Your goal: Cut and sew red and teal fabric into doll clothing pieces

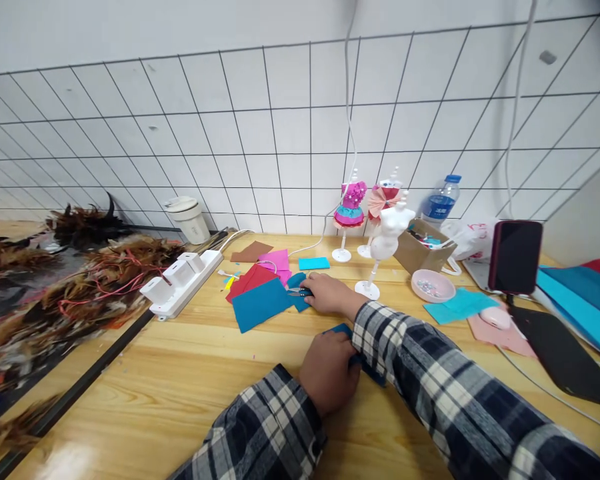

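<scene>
My right hand (327,293) reaches forward over the table, its fingers closed on the dark handle of small scissors (296,292). The blades point left, over a cut blue piece (300,303) and beside a larger blue sheet (261,303). Nearer to me, my left hand (330,373) is curled over another blue sheet (375,373) on the table. That sheet is partly hidden under the hand and my right sleeve. Red sheets (253,281), a pink sheet (279,263) and a small bright-blue piece (314,263) lie beyond.
A white dress-form stand (387,233) is just beyond my right wrist, with two dressed ones behind. On the right are a pink dish (433,285) of beads, a cardboard box (423,250) and a propped phone (515,257). A power strip (185,287) and feathers (95,287) lie left.
</scene>
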Motion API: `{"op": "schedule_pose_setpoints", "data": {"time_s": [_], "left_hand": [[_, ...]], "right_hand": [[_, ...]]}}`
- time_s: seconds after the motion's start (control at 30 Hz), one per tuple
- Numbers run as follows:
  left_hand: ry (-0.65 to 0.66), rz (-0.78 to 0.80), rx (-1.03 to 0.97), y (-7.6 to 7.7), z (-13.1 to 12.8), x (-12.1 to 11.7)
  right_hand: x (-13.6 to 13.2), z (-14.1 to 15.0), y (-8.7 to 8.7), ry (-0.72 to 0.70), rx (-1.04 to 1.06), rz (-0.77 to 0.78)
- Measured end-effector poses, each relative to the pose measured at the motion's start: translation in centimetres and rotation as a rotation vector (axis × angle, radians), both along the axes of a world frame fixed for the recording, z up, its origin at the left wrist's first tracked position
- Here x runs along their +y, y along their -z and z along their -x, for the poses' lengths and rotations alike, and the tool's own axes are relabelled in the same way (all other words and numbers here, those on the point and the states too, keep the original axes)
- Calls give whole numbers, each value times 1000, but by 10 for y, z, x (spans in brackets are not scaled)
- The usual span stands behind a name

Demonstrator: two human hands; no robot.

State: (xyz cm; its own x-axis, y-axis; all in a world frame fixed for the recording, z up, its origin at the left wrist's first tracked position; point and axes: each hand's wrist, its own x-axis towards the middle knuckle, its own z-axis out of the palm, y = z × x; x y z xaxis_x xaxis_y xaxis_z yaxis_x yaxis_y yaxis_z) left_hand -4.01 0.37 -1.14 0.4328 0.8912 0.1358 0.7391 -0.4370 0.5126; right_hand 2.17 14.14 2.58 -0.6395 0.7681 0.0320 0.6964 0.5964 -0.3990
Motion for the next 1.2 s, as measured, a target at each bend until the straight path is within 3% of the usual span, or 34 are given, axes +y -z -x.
{"op": "schedule_pose_setpoints", "data": {"time_s": [0.1, 0.17, 0.27, 0.3, 0.43, 0.53, 0.67, 0.73, 0.8, 0.87, 0.93, 1.07, 1.2], "left_hand": [[-57, 41, -82, 1, 3, 3], [-128, 87, -155, 1, 7, 7], [-196, 187, -289, -3, 10, 12], [-191, 234, -345, -5, 9, 13], [-48, 423, -532, -10, 1, 6], [26, 545, -652, -10, -3, 2], [-142, 590, -782, -10, 3, 9], [-315, 484, -841, -13, 7, 11], [-496, 186, -913, -19, 9, 10], [-541, -134, -910, -26, 9, 6], [-330, -192, -729, -30, 6, 0], [298, 75, -273, -25, -8, -8], [580, 223, -223, -17, -23, -20]], "right_hand": [[-2, -15, -1, -16, 75, -5], [-14, -36, 0, 49, 164, -24], [-52, -79, 12, 256, 386, -15], [-67, -93, 17, 268, 432, 22], [-116, -136, 33, 192, 487, 247], [-121, -156, 27, 87, 475, 420], [-104, -182, 17, -59, 364, 537], [-95, -190, 16, 2, 371, 439], [-89, -191, 18, 179, 467, 156], [-84, -188, 22, 289, 486, -143], [-82, -186, 29, 334, 405, -287], [-84, -187, 36, 430, 328, -321], [-94, -183, 28, 301, 283, -135]]}}
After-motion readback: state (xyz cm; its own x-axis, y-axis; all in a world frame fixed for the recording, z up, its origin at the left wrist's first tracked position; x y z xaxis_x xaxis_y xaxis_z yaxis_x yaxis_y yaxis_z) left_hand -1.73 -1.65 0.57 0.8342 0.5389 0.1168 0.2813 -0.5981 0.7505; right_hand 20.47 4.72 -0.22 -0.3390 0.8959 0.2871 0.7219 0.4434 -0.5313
